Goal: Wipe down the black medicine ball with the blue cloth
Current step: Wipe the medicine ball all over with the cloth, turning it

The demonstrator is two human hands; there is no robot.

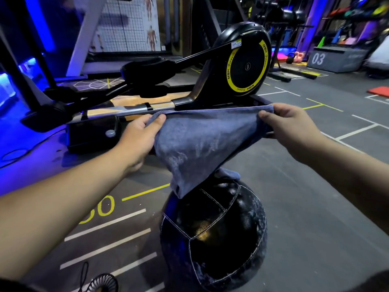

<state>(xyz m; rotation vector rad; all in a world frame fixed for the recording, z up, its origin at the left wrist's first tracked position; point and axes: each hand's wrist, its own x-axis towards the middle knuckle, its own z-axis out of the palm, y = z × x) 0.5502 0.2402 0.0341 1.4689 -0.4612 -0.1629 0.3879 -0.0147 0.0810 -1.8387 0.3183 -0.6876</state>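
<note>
1. The left hand (140, 137) pinches the upper left corner of the blue cloth (202, 144), thumb on top and fingers curled behind the fabric, clamped on it
2. The right hand (288, 125) grips the upper right corner of the same cloth, thumb pressed over the edge, fingers closed beneath
3. Between the two hands the top edge of the cloth is stretched nearly straight; the rest hangs down in a tapering fold, with pale smudges showing on its surface
4. The lower tip of the cloth reaches the top of the black medicine ball (214, 234); a small bunched fold lies on the ball's crown, touching it
5. The ball sits on the grey gym floor (305, 197), low and central in the view, directly under the cloth; it has white stitched seams and whitish marks along its right side
6. The floor carries white and yellow painted lines and yellow digits at the left
7. Behind the cloth stands a black exercise machine (242, 64) with a yellow-ringed round housing and a metal rail running leftwards
8. A grey box marked 03 (334, 60) stands well away at the upper right
9. A small black fan (102, 284) lies on the floor at the bottom edge
</note>
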